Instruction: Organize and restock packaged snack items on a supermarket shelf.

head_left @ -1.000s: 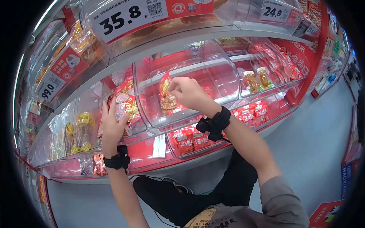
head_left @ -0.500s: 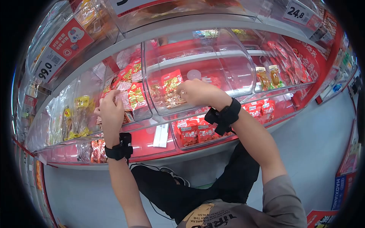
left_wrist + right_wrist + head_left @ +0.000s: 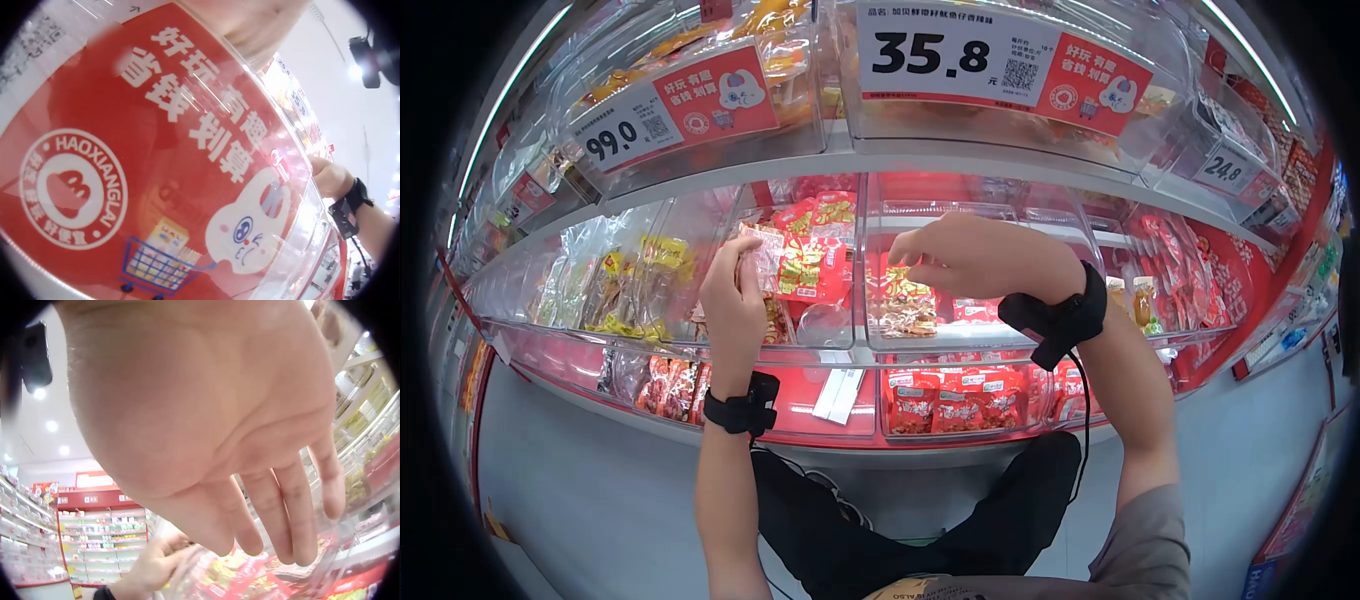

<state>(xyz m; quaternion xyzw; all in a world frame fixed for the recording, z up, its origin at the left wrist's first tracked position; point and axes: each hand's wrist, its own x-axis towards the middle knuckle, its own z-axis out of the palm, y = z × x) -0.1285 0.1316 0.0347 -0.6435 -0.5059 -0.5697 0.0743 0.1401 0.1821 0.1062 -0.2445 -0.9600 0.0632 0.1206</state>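
A thin, crinkly red-and-yellow foil snack packet (image 3: 772, 262) is held upright at the mouth of a clear plastic shelf bin (image 3: 700, 250), pinched by the fingers of the left hand (image 3: 733, 300). The right hand (image 3: 980, 258) hovers over the neighbouring clear plastic bin (image 3: 990, 340), its grip loose, fingers nearly straight and holding nothing, as is plain in the right wrist view (image 3: 237, 425).

Such a packet is judged light, soft and slippery, easily creased; it is best taken by a sealed edge or corner, not by the filled middle.

Room is tight: the bin walls stand close on both sides, and the white-and-red price label reading 35.8 (image 3: 990, 60) overhangs from the shelf above. Open space lies only toward the person.
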